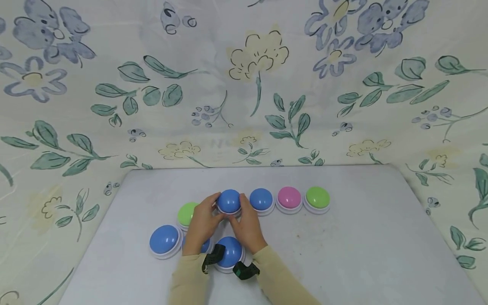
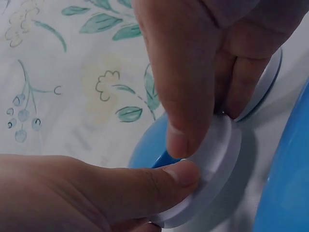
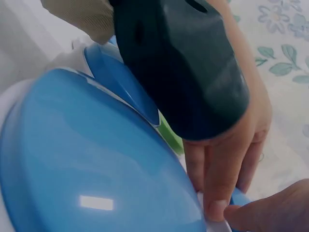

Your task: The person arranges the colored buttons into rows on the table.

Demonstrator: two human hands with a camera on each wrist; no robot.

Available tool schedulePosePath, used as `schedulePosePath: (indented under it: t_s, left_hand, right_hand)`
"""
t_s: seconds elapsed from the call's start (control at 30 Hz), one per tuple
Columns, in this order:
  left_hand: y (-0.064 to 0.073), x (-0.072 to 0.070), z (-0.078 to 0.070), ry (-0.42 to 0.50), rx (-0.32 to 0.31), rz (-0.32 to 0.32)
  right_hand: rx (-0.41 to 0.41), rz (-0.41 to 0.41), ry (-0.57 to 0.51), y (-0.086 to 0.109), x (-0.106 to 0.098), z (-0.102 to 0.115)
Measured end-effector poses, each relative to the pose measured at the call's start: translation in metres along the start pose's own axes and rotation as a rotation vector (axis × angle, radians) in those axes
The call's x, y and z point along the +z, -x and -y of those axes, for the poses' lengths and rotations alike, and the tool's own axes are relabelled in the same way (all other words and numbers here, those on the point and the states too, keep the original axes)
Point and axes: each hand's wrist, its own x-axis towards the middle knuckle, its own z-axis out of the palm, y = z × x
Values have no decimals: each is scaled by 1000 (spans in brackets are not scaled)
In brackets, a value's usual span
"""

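A blue dome push button (image 1: 229, 201) with a white base is held between both hands near the middle of the board. My left hand (image 1: 203, 222) grips its left side, and my right hand (image 1: 249, 224) grips its right side. Both thumbs meet at the near edge of the base. In the left wrist view the white base (image 2: 219, 164) looks tilted, with a shadow beneath it; whether it touches the board I cannot tell. A green button (image 1: 187, 213) is partly hidden behind my left hand. To the right stands another blue button (image 1: 261, 199).
A pink button (image 1: 289, 198) and a green one (image 1: 317, 198) continue the back row rightward. Nearer me are a blue button (image 1: 164, 239) at left, one (image 1: 230, 252) between my forearms and one partly under my left wrist. All stand on a white board (image 1: 362, 254).
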Motion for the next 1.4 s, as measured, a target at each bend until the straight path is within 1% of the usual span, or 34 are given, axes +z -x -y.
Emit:
schedulePosePath:
  t_s: [0.17,0.37,0.57,0.7,0.93,1.13,1.23,1.4]
  left_hand:
    - [0,2,0,6,7,0]
    - [0,2,2,10,5,-4]
    - [-2,1,3,1,19,-18]
    - [-5,2,3,-4,6,6]
    - [-10,5,4,-60,26,18]
    - [-11,7,4,-56,19,34]
    - [-11,7,3,-51,5,43]
    - [-12,8,2,-38,-15,55]
  right_hand:
    - [-9,15,-22,1,5,0]
    - [26,54,-72,2,10,4]
    - [40,82,-49,1,10,5]
    - [44,88,-49,1,9,6]
    - [44,81,-52,2,11,6]
    - [28,80,-50,4,13,6]
    - [14,78,-46,5,13,5]
    - [21,89,-65,7,11,7]
